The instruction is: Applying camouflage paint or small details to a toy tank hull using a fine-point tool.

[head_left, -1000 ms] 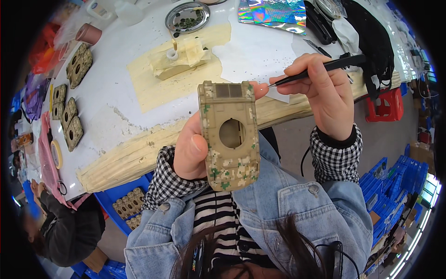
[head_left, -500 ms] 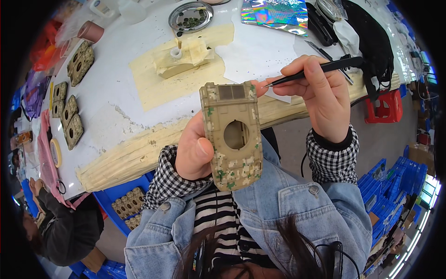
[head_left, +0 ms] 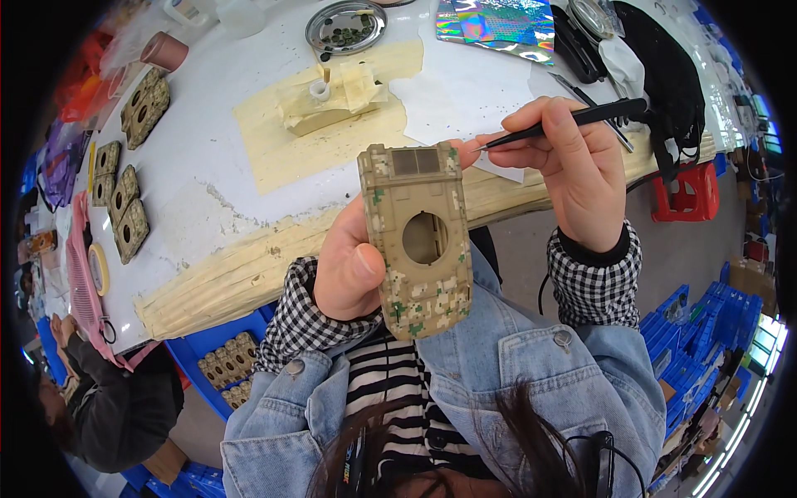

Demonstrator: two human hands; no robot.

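By table [head_left: 174,207]: left hand [head_left: 347,264] grips camouflage shell [head_left: 423,278], long axis fore-aft, panels [head_left: 414,162] farthest; right hand [head_left: 589,178] pinches tweezers [head_left: 602,113].

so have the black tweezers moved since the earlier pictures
Yes, slightly left: judged against the white sheet, the black tweezers in the right hand sit a little farther left than a second ago.

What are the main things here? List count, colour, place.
camouflage shell: 1, tan, in left hand
pointed tool: 1, black, in right hand
table: 1, white, upper half
tray: 1, silver, far side
wrapped block: 1, cream, table centre
foil sheet: 1, iridescent, far side
camouflage pieces: several, brownish, table's left
bin: 1, blue, below table
stool: 1, red, right
crates: several, blue, lower right
left hand: 1, checked sleeve, centre
right hand: 1, checked sleeve, right
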